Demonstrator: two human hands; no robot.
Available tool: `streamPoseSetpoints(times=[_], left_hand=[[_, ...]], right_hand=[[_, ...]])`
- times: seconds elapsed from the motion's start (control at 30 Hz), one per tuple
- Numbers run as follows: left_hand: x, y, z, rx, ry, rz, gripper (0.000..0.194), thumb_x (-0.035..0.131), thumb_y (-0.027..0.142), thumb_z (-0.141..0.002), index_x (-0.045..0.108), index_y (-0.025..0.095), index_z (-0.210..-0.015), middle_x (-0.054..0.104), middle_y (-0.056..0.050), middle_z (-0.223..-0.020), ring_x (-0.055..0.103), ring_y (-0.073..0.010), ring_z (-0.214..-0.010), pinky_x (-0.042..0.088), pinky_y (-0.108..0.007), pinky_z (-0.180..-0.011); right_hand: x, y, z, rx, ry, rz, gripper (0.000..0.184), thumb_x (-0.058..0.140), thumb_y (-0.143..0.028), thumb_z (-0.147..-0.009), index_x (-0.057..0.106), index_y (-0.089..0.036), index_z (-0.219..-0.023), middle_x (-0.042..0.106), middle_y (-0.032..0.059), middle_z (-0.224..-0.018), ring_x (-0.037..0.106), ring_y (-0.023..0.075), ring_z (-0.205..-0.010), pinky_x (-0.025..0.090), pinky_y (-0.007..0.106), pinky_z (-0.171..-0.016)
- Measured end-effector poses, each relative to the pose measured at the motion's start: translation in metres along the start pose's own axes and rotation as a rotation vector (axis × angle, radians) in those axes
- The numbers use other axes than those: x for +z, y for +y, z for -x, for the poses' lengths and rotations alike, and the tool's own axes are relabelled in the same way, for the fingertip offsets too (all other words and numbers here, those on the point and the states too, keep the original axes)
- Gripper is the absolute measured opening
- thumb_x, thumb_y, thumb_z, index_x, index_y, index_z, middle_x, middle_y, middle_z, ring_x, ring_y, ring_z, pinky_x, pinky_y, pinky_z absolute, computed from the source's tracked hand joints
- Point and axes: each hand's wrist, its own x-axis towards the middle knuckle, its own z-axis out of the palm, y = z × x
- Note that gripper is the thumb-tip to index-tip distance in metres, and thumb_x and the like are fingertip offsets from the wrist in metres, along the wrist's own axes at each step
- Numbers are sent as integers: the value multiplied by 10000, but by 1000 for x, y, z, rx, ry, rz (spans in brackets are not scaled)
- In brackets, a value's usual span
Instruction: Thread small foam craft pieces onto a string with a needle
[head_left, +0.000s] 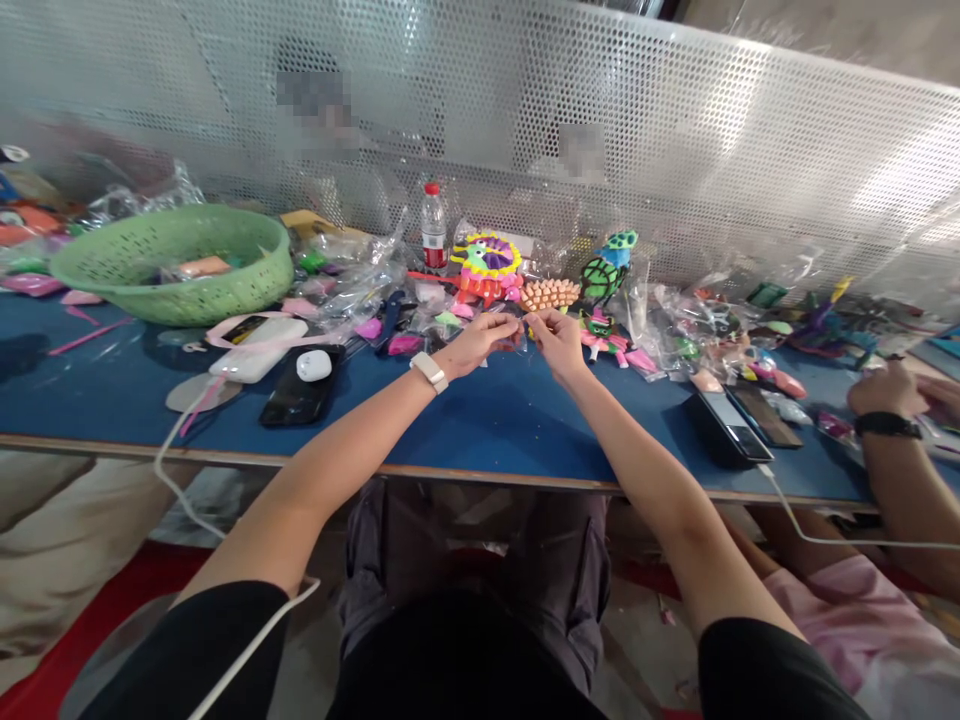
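My left hand and my right hand meet over the blue table, fingertips pinched and nearly touching. Between them is something small that I cannot make out. Just beyond my fingers lies a tan, spiky clay piece. Behind it stands a colourful clay figure with a yellow scalloped edge, purple and green parts and red legs. A green and blue clay figure stands behind my right hand. Pink clay packets lie to the left of my left hand.
At left are a green basket, a white power bank with a cable, and a black phone bearing a white earbud case. A red-capped bottle stands behind. Phones and a co-worker's hand are at right.
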Motion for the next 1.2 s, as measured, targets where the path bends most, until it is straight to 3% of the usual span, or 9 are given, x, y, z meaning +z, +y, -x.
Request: streamPoseSetpoints(times=[0.17,0.3,0.43,0.63,0.7,0.77,0.9,1.07,1.2], left_hand=[[3,2,5,216,204,-777,64,735,169,-1003,797,167,-1017,796,-95,-1048,739,-215,-896,585,-363,-878],[8,4,9,308,205,-1132,84,750,181,-1036,802,180,-1102,776,-130,-1172,752,-286,-1077,570,-404,-946],[7,6,6,315,204,-1028,162,738,216,-1069,745,191,-909,757,-97,-1030,732,-264,-1003,546,-402,-950],[7,3,-2,47,202,-179,416,772,462,-1070,647,202,-770,694,-36,-809,639,-165,-742,538,-326,-749],[7,4,-3,-15,185,-43,477,803,563,-1035,648,203,-764,696,-40,-808,632,-152,-719,536,-310,-708],[6,6,-3,26,213,-127,523,831,629,-995,665,200,-746,699,-40,-776,618,-152,-701,516,-301,-678],[-1,8,0,220,290,-517,513,777,645,-1032,731,194,-793,751,-62,-784,653,-187,-724,522,-323,-707],[-2,6,6,408,370,-920,192,750,383,-1091,778,199,-1042,795,-106,-1104,756,-236,-976,597,-375,-919],[2,8,8,470,246,-1154,163,643,232,-1129,796,209,-1181,784,-122,-1218,753,-271,-1155,609,-406,-995]], right_hand=[[6,10,4,24,90,62,773,825,-986,-700,668,-229,-734,506,-48,-585,420,111,-547,333,285,-517],[5,17,3,103,53,39,776,827,-990,-670,673,-233,-748,490,-53,-581,405,117,-542,307,288,-505],[-1,13,0,21,-39,81,737,843,-951,-723,691,-231,-758,510,-45,-598,442,125,-566,366,289,-537],[-6,0,-1,-148,-79,139,731,766,-968,-819,661,-245,-784,520,-36,-640,444,126,-589,393,299,-565],[-5,-2,-1,-154,-93,115,738,752,-984,-821,638,-255,-796,508,-47,-629,441,120,-565,394,292,-548],[-4,-1,1,-138,-105,96,721,757,-970,-834,631,-260,-818,522,-53,-630,449,112,-527,394,286,-519],[1,3,3,-112,-121,107,606,815,-839,-887,663,-253,-854,615,-38,-682,548,116,-492,453,295,-508],[4,7,3,-52,2,72,495,833,-689,-946,636,-251,-830,641,-38,-678,630,135,-497,495,299,-542],[4,4,3,2,19,58,503,845,-693,-924,631,-252,-808,602,-42,-628,581,132,-475,448,295,-514]])
